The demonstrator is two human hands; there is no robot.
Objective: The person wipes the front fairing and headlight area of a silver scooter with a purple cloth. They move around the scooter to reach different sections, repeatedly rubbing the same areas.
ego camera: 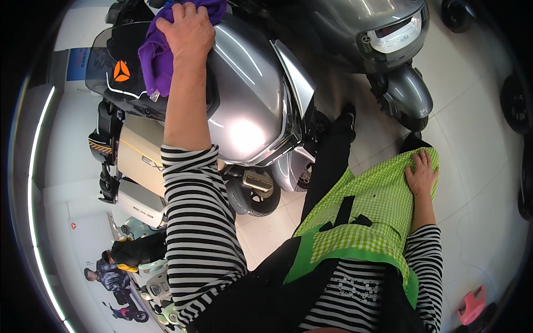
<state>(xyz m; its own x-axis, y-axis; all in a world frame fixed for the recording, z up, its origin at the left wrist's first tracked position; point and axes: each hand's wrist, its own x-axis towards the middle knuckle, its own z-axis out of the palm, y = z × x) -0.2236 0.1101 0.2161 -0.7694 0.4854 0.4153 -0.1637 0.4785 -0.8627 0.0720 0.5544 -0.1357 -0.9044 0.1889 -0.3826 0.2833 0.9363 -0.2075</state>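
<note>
My left hand (189,31) presses a bunched purple cloth (156,62) against the upper front of a silver-grey electric scooter (250,100), beside its dark windscreen (100,62). An orange three-part emblem shows on the windscreen next to the cloth. Part of the cloth lies hidden under my fingers. My right hand (422,172) rests flat on the lap of a green checked apron (370,200), near its hem. The thumb stands apart from the fingers, and nothing shows in that hand.
Another grey scooter (391,33) stands ahead, its front wheel under a grey mudguard (406,91). Beige and white scooters (141,145) line up to my left. A person in dark clothing (139,249) is behind them. A pink object (472,306) lies on the tiled floor (470,200).
</note>
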